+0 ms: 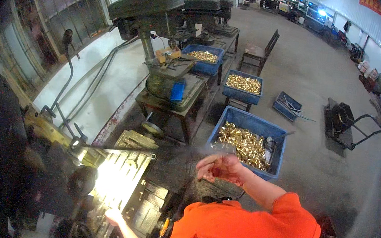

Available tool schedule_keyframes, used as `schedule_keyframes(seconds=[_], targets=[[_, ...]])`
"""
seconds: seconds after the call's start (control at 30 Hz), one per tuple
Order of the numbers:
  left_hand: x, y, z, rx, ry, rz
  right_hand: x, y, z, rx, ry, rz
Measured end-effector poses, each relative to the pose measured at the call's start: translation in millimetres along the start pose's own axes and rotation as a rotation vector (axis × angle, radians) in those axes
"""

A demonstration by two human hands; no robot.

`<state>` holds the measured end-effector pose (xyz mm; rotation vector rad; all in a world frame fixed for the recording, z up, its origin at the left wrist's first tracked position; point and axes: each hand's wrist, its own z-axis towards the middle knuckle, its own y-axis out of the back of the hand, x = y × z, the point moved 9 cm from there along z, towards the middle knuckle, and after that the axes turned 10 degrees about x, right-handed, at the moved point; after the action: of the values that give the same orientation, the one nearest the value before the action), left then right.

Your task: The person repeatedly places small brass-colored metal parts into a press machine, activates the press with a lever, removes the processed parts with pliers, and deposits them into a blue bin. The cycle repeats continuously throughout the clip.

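Observation:
My left hand [113, 216] is at the lower edge of the brightly lit machine table [122, 172]. Glare washes out its fingers, so its grip cannot be read. Out to the right, my right hand [223, 167] hovers by the near left corner of a large blue bin [279, 153]. Its fingers are loosely curled and apart, with no object visible in them. A pale blurred shape [223, 148] shows just above that hand, too smeared to name. Inside the bin lies a heap of shiny brass-coloured parts [244, 144].
A screwdriver [164, 227] with an orange handle lies near my left forearm. Drill presses [149, 7] line the bench ahead. Smaller blue bins [241, 97] of brass parts, a wooden chair [260, 51], a blue tray of rods [288, 107] and a hand cart [342, 123] stand beyond.

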<state>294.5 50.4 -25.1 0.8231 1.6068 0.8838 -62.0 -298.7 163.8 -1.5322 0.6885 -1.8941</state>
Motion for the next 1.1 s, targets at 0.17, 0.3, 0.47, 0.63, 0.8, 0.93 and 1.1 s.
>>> schedule_keyframes(seconds=[0.17,0.3,0.47,0.63,0.8,0.93,1.1], targets=[[-5.0,6.3,-7.1,0.084,-0.010,0.009,-15.7,-9.0,-8.8,-0.044,0.067,-0.213],[8.9,-18.9,25.6,-0.124,-0.308,0.064,-48.4,-8.1,-8.4,-0.069,0.004,-0.225],[-3.1,-1.6,2.0,0.024,-0.114,0.044,-64.0,-3.1,-14.5,-0.231,-0.087,-0.286],[7.1,-7.9,4.9,0.087,-0.140,-0.047,-74.0,25.6,-13.6,-0.259,-0.112,-0.346],[13.2,27.2,-16.7,-0.142,-0.208,-0.202,-75.7,38.8,1.9,-0.205,-0.178,-0.370],[-10.4,32.7,-27.5,-0.149,-0.198,-0.226,-72.6,47.2,1.6,-0.188,-0.183,-0.367],[-19.0,22.4,-23.5,-0.201,-0.123,-0.121,-65.9,67.2,-16.9,-0.251,-0.151,-0.300]])
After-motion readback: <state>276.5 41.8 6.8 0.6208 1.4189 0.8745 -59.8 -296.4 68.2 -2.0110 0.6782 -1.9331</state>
